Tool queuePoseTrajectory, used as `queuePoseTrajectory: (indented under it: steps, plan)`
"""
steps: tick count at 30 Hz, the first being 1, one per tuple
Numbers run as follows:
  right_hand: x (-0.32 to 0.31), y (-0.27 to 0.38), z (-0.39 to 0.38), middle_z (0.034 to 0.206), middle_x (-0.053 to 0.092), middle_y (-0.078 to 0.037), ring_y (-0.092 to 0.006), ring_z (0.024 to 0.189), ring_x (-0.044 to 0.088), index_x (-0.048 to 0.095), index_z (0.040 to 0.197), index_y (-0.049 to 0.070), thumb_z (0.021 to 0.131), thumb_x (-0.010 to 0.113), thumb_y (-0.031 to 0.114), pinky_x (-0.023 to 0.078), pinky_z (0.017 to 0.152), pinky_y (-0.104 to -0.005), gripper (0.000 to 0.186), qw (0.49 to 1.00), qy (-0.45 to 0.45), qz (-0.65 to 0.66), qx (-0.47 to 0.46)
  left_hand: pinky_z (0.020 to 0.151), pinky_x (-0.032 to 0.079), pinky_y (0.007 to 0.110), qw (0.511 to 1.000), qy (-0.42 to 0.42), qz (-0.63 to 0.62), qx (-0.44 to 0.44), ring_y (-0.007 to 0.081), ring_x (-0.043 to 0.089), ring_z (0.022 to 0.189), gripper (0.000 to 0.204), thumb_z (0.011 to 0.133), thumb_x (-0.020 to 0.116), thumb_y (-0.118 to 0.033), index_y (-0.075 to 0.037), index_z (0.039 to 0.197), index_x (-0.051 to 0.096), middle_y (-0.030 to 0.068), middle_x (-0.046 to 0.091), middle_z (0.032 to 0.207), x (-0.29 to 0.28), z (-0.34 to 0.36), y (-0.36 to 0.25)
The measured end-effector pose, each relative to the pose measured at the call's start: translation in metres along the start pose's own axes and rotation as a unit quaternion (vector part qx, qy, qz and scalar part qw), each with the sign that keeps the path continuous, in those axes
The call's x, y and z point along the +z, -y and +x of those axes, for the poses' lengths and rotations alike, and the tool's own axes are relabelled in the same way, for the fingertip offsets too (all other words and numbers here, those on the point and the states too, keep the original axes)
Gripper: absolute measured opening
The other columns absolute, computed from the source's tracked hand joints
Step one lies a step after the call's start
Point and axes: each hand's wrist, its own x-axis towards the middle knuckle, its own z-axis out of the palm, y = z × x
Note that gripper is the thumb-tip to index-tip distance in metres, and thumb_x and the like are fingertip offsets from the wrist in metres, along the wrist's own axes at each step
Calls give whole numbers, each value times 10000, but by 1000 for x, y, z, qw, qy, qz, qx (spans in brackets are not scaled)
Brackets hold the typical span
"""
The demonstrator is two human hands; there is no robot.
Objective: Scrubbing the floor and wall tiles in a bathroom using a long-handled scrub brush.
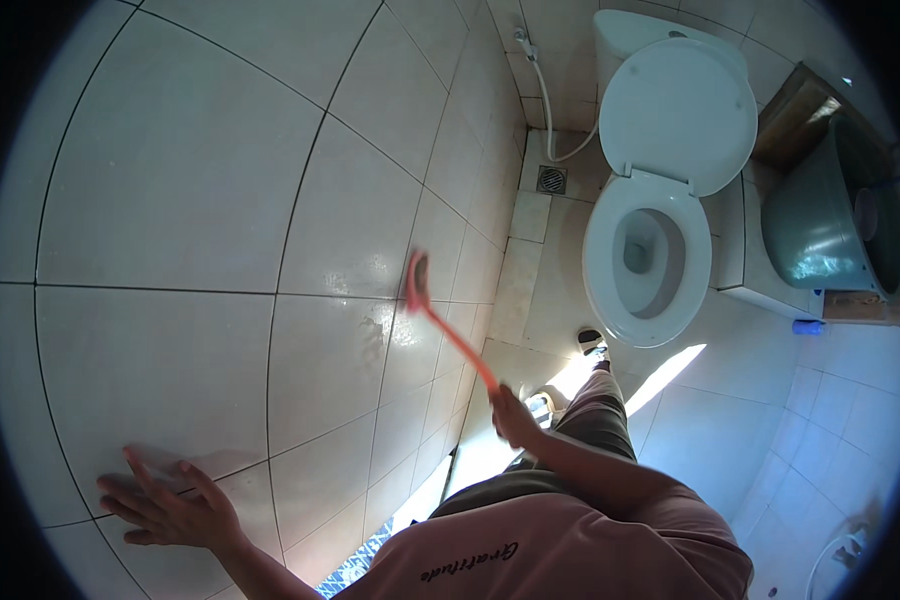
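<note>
My right hand (516, 418) is closed around the lower end of a long-handled scrub brush (458, 345) with an orange-red handle. The brush's pinkish-red head (417, 283) is at the tiled wall (345, 270), slightly smeared by motion; whether its bristles touch the tiles I cannot tell. Wet, shiny patches show on the tiles around the head. My left hand (175, 508) lies against the same wall at the lower left, fingers spread, holding nothing.
Ahead to the right stands a white toilet (592, 262) with its lid (678, 115) raised. A bidet sprayer (526, 42) hangs behind it, above a floor drain (551, 180). A large grey-green tub (820, 215) sits on a ledge at right. A blue object (808, 327) lies below it.
</note>
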Motion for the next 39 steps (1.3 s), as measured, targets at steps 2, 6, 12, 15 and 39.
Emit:
queuePoseTrajectory:
  steps: [2, 6, 12, 15, 39]
  plan:
    - [5, -4, 2, 433, 313, 23, -83, 306, 318, 369, 781, 124, 858, 309, 341, 252, 281, -243, 238, 1000, -4, 11, 5, 898, 79, 547, 1000, -10, -6, 3, 288, 168, 1220, 521, 797, 264, -488, -194, 1217, 355, 114, 207, 1317, -2, -1, 0]
    - [-20, 49, 82, 447, 346, 2, -107, 311, 334, 358, 773, 112, 850, 317, 388, 282, 286, -253, 289, 995, -93, 44, -5, 897, 74, 555, 1000, -5, -19, 6, 290, 181, 1216, 519, 798, 263, -489, -197, 1216, 357, 113, 221, 1312, 0, -5, -7]
    - [5, -9, 54, 457, 370, -24, -124, 336, 386, 361, 867, 99, 850, 333, 380, 316, 301, -275, 283, 994, -95, -30, -51, 902, 61, 559, 999, -21, -28, 33, 297, 203, 1208, 515, 797, 265, -489, -199, 1210, 367, 102, 238, 1306, -2, -6, -5]
    - [23, -40, -25, 445, 331, 6, -106, 316, 339, 373, 906, 119, 846, 311, 417, 287, 294, -253, 310, 997, 11, -66, -34, 904, 59, 561, 998, -28, -33, 35, 295, 200, 1210, 510, 797, 262, -486, -202, 1207, 372, 96, 238, 1307, -4, -7, 0]
    - [-11, 49, 72, 463, 375, -34, -128, 320, 349, 321, 833, 101, 853, 313, 383, 310, 289, -279, 283, 997, -51, 40, 53, 903, 66, 550, 997, -34, -38, 49, 269, 229, 1203, 504, 795, 256, -487, -198, 1178, 413, 96, 290, 1283, 5, -9, -1]
